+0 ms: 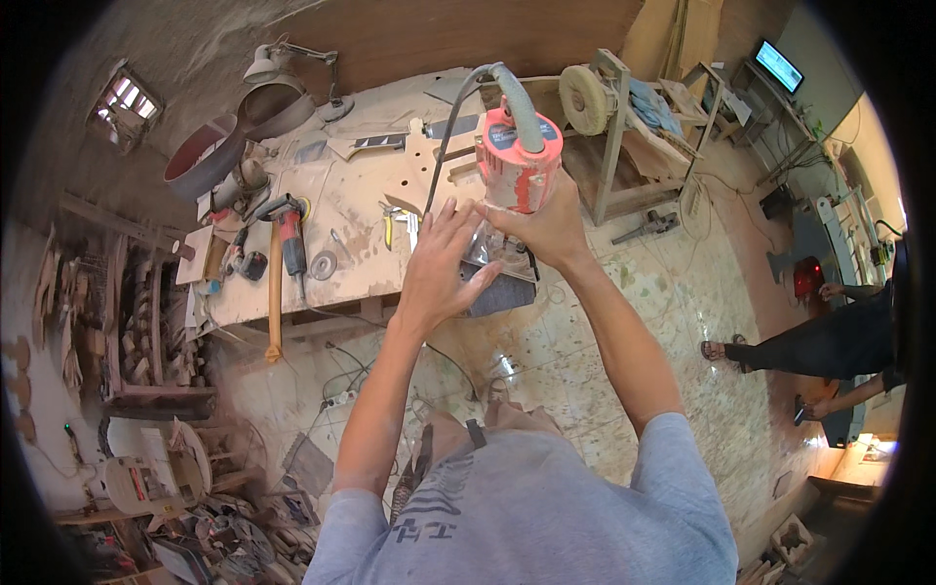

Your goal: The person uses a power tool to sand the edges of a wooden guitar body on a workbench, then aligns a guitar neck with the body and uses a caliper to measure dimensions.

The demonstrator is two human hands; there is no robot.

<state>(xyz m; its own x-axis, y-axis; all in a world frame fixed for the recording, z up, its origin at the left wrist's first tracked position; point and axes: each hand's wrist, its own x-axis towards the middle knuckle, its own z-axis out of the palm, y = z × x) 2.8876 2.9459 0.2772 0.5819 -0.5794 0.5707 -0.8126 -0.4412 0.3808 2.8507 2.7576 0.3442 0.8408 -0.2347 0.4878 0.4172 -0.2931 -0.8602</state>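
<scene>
A red router (519,161) stands upright at the near right corner of the workbench, its thick grey hose and black cord rising from the top. My right hand (548,226) is wrapped round the lower part of its body. Beside the router's clear base, my left hand (439,263) lies with fingers stretched out and thumb apart. Whether its fingertips press on the base or on the wood, I cannot tell. A dark block (502,295) shows below the base at the bench edge. My hands and the base hide the router's bit. Yellow-handled pliers (388,229) lie left of my left hand.
A dusty workbench (361,268) bears a red angle grinder (291,239), a cordless drill (244,258) and a desk lamp (336,105). A wooden frame with a buffing wheel (585,100) stands to the right. Cords lie on the floor. Another person (829,341) is at far right.
</scene>
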